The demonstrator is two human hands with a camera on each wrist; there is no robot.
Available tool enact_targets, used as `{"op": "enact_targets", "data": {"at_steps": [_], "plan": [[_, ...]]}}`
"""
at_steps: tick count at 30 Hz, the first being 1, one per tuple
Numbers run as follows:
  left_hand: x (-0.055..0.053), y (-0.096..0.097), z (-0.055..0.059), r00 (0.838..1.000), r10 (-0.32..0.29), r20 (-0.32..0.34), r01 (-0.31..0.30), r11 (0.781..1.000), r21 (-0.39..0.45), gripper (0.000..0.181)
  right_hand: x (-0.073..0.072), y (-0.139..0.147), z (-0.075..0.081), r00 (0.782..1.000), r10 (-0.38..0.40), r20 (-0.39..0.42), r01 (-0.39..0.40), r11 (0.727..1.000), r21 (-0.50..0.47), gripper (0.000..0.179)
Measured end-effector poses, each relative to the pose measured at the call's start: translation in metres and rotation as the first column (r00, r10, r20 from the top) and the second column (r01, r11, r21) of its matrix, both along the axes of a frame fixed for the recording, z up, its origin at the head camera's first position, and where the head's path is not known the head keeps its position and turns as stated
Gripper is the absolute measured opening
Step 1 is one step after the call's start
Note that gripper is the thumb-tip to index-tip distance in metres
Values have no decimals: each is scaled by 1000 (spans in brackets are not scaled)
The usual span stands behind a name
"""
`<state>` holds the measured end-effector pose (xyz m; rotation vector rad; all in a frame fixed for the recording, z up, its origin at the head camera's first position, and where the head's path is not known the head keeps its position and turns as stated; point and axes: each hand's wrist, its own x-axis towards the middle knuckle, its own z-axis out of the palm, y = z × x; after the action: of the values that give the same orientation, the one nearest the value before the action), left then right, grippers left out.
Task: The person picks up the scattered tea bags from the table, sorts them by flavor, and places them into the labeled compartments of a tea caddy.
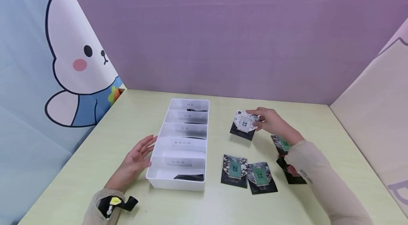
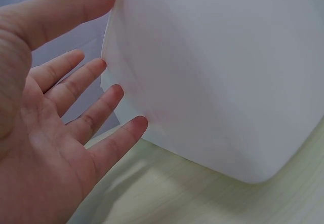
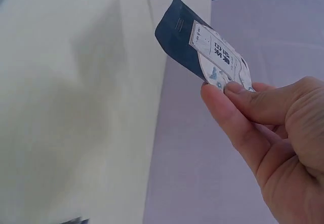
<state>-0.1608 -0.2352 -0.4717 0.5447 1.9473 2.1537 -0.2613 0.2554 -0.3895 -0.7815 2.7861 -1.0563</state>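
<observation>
Between thumb and fingers my right hand (image 1: 271, 122) pinches a black-and-white tea sachet (image 1: 244, 125) by its edge, raised above the table. The right wrist view shows the same sachet (image 3: 207, 49) tilted, its label facing the camera. My left hand (image 1: 135, 161) rests against the side of a white divided box (image 1: 178, 184). In the left wrist view its fingers (image 2: 109, 107) are spread and fairly straight, with the tips at the box wall (image 2: 217, 82). Dark sachets lie in several of the box's labelled compartments; the second nearest shows none.
Two green-labelled sachets, one at left (image 1: 234, 171) and one at right (image 1: 262, 178), lie right of the box. Another green-labelled sachet (image 1: 281, 143) and a red-labelled sachet (image 1: 294, 174) lie partly under the right forearm. A purple partition (image 1: 223, 41) stands behind the table (image 1: 223, 207).
</observation>
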Motion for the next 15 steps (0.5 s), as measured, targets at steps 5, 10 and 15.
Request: {"op": "enact_targets", "data": {"at_steps": [5, 10, 15], "plan": [[-2, 1, 1, 1000, 1, 5, -1, 1000, 4, 77, -4, -8, 10, 1000, -4, -17, 3, 1000, -22, 54], [-3, 0, 0, 1000, -6, -2, 6, 1000, 6, 78, -6, -21, 19, 999, -2, -32, 1, 999, -34, 54], [-1, -1, -2, 1000, -24, -7, 24, 999, 22, 78, -9, -36, 26, 999, -8, -40, 4, 996, -86, 53]]}}
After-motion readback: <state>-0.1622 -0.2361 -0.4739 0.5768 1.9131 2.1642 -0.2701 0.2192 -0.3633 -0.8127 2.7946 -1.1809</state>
